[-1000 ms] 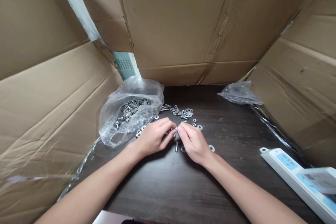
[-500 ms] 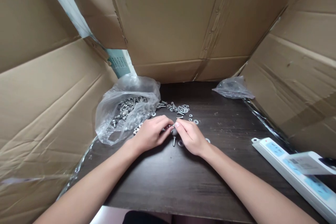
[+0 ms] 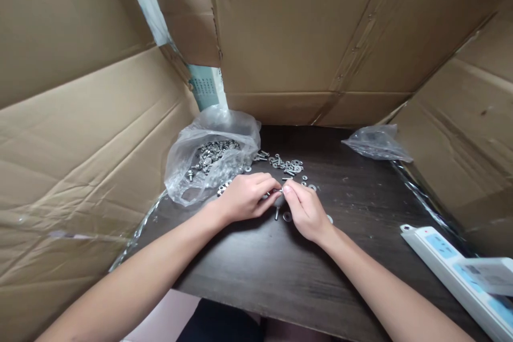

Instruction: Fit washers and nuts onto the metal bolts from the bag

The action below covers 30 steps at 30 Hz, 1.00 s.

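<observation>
My left hand (image 3: 252,195) and my right hand (image 3: 305,209) meet over the dark table, fingertips almost touching. Both pinch a small silver metal fastener (image 3: 281,190); the fingers cover most of it, so its exact kind is unclear. Just below the fingertips a bolt (image 3: 277,214) lies on the table, with a flat washer (image 3: 287,216) to its right. Beyond my hands is a loose pile of bolts, nuts and washers (image 3: 286,164). Some nuts (image 3: 223,188) show beside my left hand.
An open clear plastic bag (image 3: 180,171) full of metal fasteners stands at the left. A smaller plastic bag (image 3: 377,142) lies at the back right. A white power strip (image 3: 449,267) with something plugged in runs along the right. Cardboard walls (image 3: 280,37) enclose the table (image 3: 256,272).
The whole view has shifted, so everything sits further right in the picture. Both hands keep their pinch on the small fastener, with only slight finger movement.
</observation>
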Tool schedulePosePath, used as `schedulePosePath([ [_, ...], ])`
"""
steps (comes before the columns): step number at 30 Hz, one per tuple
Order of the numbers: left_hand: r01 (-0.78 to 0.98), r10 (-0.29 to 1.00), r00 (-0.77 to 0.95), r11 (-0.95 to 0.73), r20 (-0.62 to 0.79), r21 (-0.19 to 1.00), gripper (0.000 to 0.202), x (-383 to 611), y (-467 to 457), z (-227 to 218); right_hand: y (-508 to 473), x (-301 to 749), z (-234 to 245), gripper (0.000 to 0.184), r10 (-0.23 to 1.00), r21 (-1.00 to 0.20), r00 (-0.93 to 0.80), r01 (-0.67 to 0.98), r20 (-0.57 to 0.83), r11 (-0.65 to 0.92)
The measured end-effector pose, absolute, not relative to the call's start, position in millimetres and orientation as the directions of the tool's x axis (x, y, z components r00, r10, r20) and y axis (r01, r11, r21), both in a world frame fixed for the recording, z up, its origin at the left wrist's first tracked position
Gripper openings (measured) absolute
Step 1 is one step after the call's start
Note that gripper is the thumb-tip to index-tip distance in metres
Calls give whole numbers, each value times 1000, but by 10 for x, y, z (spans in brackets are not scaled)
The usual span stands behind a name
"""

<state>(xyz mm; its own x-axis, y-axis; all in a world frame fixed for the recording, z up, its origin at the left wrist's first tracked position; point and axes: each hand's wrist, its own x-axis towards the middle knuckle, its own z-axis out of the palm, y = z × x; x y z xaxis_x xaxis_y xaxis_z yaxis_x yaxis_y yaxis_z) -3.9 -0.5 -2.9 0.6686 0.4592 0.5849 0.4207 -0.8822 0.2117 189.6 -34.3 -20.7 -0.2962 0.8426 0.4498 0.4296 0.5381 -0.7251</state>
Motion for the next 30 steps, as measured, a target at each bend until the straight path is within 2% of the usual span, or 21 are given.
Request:
schedulePosePath([
  [6, 421, 457, 668, -883, 587, 208, 20, -52, 8, -42, -360, 1890, -190, 30, 855, -718, -266, 463, 446, 519],
  [12, 401, 446, 686, -891, 575, 213, 20, -44, -8, -43, -349, 1931, -124, 23, 830, -714, -319, 425, 457, 556],
  [25, 442, 503, 689, -862, 522, 247, 24, -62, 13, -76, -307, 1876, -196, 36, 812, -682, -315, 440, 491, 583],
  [30, 425, 497, 679, -866, 540, 262, 22, -68, 26, -84, -312, 1884, -208, 36, 836, -712, -311, 439, 451, 548],
])
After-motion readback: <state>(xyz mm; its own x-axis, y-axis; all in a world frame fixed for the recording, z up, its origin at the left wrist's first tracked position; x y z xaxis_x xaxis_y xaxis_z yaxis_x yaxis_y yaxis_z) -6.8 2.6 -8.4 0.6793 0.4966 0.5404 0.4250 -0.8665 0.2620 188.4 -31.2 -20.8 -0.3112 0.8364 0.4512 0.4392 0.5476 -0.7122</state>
